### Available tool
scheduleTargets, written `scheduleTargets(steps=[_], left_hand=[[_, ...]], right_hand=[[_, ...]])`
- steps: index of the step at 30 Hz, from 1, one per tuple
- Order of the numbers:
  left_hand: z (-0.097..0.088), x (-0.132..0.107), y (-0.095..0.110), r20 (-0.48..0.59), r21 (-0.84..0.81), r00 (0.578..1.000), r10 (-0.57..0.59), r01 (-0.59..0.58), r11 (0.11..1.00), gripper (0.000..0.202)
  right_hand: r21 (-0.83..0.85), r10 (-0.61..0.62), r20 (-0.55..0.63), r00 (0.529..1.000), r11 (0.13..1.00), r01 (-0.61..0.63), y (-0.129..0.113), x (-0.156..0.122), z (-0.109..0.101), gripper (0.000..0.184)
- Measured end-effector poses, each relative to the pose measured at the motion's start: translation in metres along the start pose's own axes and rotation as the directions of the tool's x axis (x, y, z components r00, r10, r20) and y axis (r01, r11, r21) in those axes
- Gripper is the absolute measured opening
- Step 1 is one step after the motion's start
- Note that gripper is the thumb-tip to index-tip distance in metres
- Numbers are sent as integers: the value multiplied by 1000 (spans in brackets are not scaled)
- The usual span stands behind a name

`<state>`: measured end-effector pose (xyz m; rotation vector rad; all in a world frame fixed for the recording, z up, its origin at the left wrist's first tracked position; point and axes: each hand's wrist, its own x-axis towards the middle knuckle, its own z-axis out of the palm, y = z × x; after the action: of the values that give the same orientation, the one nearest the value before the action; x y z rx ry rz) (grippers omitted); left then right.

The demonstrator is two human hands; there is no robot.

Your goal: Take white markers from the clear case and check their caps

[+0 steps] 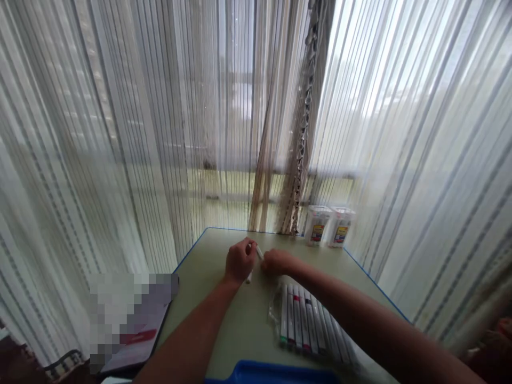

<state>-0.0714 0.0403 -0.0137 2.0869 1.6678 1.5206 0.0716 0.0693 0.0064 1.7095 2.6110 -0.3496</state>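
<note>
My left hand (241, 260) is closed above the far middle of the table, its thumb and finger pinched near the tip of a slim white marker (260, 252). That marker slants across to my right hand (277, 261), whose curled fingers grip its other end. Below my left palm pokes a short white end (249, 278), which looks like part of a second marker; most of it is hidden by the hand. Nearer me, under my right forearm, lies a clear pack of several markers (302, 320) in a row, with green, red and dark ends or bands.
Two clear boxes with labels, one on the left (318, 226) and one on the right (341, 228), stand at the table's far right corner. A blue tray (272, 372) sits at the near edge. A partly pixelated flat item (140, 336) lies left. Sheer curtains (224, 133) hang behind the pale green table (216, 245).
</note>
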Motion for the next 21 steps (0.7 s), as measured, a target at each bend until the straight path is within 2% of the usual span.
scheduleTargets(steps=[4,8,11,13,15,16,18,20,21], left_hand=[[1,-2,8,30,0,994,106,-106,994,22],[-3,-4,23,63,-10,966,250,-249,968,20],[-5,-7,34,127,1,908,400,-404,915,35],[-3,-10,41,202,-23,863,463,-468,883,31],[0,-14,48,288,-123,850,441,-423,898,26],[2,-17,52,328,-192,852,409,-363,912,26],[4,-23,61,386,-334,857,342,-215,918,28],[5,-30,70,405,-459,866,294,-85,884,28],[5,-33,74,406,-514,875,263,-19,857,27]], right_hand=[[-48,-36,32,999,998,37,5,-4,-6,31],[-33,-112,-60,992,993,110,24,-32,-24,20],[21,-162,-169,972,986,168,39,-64,-39,27],[78,-205,-207,957,971,224,45,-82,-46,30],[274,-248,-316,916,900,338,50,-94,-50,31],[403,-230,-387,893,829,389,52,-96,-50,31],[619,-158,-489,858,630,469,56,-99,-48,37],[720,-123,-505,855,485,495,58,-99,-43,41],[738,-139,-497,857,451,501,59,-101,-40,40]])
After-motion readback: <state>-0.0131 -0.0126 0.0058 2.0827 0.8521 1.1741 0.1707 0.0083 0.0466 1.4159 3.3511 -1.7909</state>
